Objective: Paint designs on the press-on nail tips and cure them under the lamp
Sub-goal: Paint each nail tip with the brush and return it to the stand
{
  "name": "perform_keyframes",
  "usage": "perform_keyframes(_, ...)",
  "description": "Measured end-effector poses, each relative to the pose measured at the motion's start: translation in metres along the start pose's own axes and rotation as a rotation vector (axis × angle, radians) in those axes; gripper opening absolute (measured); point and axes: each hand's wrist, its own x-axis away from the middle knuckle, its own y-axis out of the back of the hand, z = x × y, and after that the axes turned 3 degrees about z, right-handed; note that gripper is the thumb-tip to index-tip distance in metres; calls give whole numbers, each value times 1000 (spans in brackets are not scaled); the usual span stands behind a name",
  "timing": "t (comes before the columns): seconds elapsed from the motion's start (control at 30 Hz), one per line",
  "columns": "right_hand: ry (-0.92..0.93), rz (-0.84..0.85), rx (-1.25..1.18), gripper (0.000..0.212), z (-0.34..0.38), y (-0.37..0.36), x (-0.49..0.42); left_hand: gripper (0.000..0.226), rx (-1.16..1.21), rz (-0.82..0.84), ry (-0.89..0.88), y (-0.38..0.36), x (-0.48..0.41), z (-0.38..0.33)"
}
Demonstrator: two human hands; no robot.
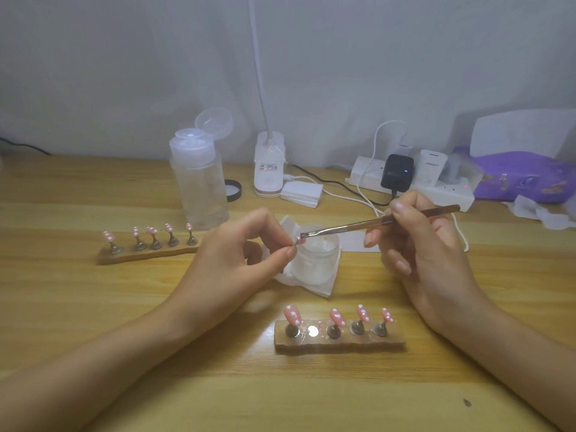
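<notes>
A small pink nail tip [300, 240] on its stem is pinched between thumb and forefinger of the left hand [237, 260], held just above the jar [318, 260] near the middle of the table [93, 307]. The other left fingers are curled in loosely. A brush [374, 223] is gripped pen-fashion by the right hand [427, 260], thumb and forefinger closed narrowly round its handle; the bristle end is touching, or all but touching, the held tip, and which cannot be told. The handle is pointed toward 2 o'clock.

The jar is set on a white tissue [321, 285]. At 6 o'clock from the jar a wooden stand [339, 341] is seen, with four pink dotted tips [292, 314] raised on it and one bare metal spot in the second place from the left. At 9 o'clock, partly hidden by the left hand, a second stand [146, 252] is laid with five pink tips. A clear pump bottle [199, 179], lid flipped open, is stood at 11 o'clock, with a white lamp base [268, 169] at 12 o'clock and a power strip [411, 182] at 1 o'clock.
</notes>
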Motion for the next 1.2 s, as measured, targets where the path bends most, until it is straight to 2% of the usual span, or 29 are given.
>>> perform_keyframes(0.07,8,11,46,24,-1,-2,0,19,6,4,5,1,0,0)
perform_keyframes(0.17,-5,-59,47,26,-1,0,-1,20,7,7,17,0,-1,0)
perform_keyframes(0.33,59,28,86,23,-1,-2,2,26,5,11,29,1,-1,-1)
perform_keyframes(0.47,33,-62,81,27,-2,3,0,23,11,4,37,-1,-1,0)
perform_keyframes(0.6,67,8,80,23,-2,1,1,22,11,7,20,-1,-1,-1)
perform_keyframes(0.73,50,-74,119,28,-3,3,0,19,8,12,13,-1,0,-2)
perform_keyframes(0.87,79,-7,118,23,-2,0,1,18,1,19,15,0,0,-2)
perform_keyframes(1.0,56,-72,119,27,-2,2,0,17,15,10,15,-1,-1,0)
perform_keyframes(1.2,87,-12,141,22,-2,0,0,11,20,18,14,-1,-1,-1)
